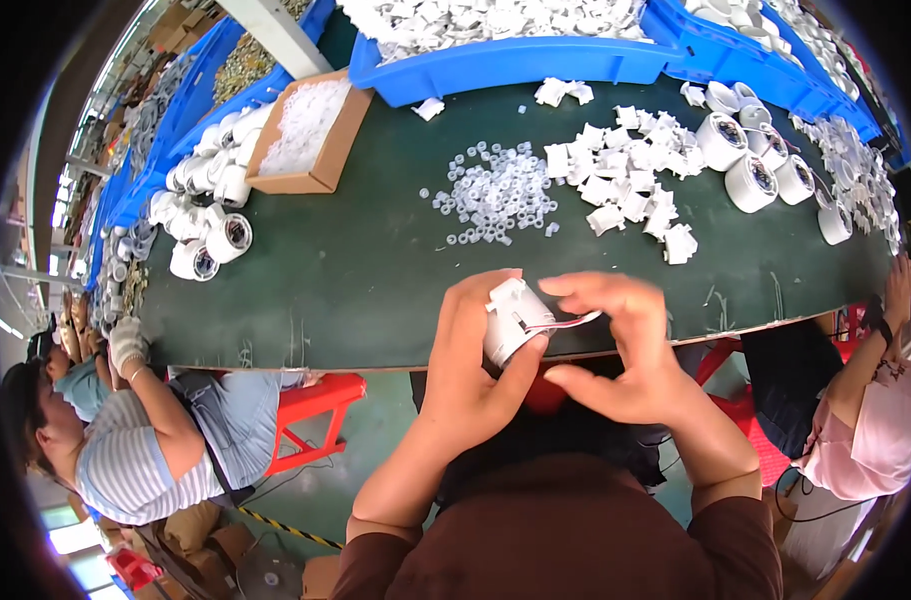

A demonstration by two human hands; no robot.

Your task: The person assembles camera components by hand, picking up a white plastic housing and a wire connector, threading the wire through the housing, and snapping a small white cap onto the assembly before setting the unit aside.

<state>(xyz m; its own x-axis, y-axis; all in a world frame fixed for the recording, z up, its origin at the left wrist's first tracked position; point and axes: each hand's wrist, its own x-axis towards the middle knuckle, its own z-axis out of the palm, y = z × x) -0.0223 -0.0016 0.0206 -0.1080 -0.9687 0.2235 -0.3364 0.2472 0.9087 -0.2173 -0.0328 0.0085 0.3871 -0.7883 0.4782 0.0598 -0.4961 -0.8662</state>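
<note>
My left hand (472,360) is wrapped round a white plastic cylindrical housing (505,325) with a small white bracket-like piece at its top. Thin wires (565,323), white with some red and dark, stick out of its side toward the right. My right hand (620,345) is to the right of the housing, its thumb and fingers apart in a curve around the wire ends, and nothing shows in its grasp. Both hands are over the table's front edge. Beyond them lie a heap of small translucent ring-shaped spacers (495,195) and a pile of white plastic brackets (630,170).
The green table (335,270) carries white housings (750,182) at right and more (225,237) at left. A cardboard box (320,160) of translucent bits stands near blue bins (515,68). Co-workers sit left (135,440) and right (880,420); a red stool (315,410) is at left.
</note>
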